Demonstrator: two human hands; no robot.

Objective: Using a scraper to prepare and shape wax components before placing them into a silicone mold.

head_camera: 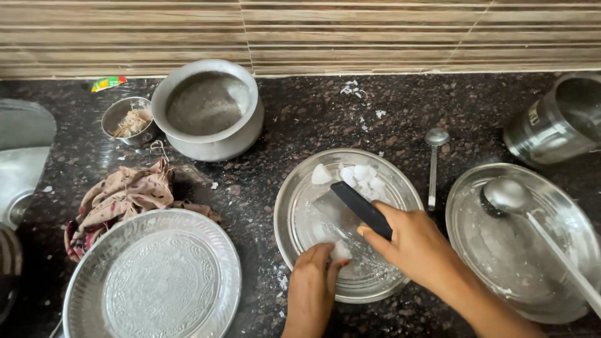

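A person's left hand [311, 281] pinches a white chunk [341, 251] at the near rim of a steel plate [294, 213] on a dark speckled counter [263, 188], fingers closed on the piece. The right hand [413, 247] is clamped around the black handle of a knife [350, 206], whose flat blade lies tilted over the plate, just above the held chunk. More white chunks [360, 178] are heaped at the plate's far side. At the near left sits an embossed steel plate [153, 275], with a crumpled patterned cloth [119, 200] touching its far edge. To the right, a second steel dish [476, 250] holds a ladle [510, 197] whose handle runs off toward the near right corner. Between the two right-hand dishes lies a small spoon [434, 163], bowl pointing away. Farther back stand a round metal pot [210, 109] and, just beside it on the left, a small steel bowl [128, 122] of pale scraps. A steel container [557, 122] lies tilted at the far right, below a striped tile wall [313, 31].
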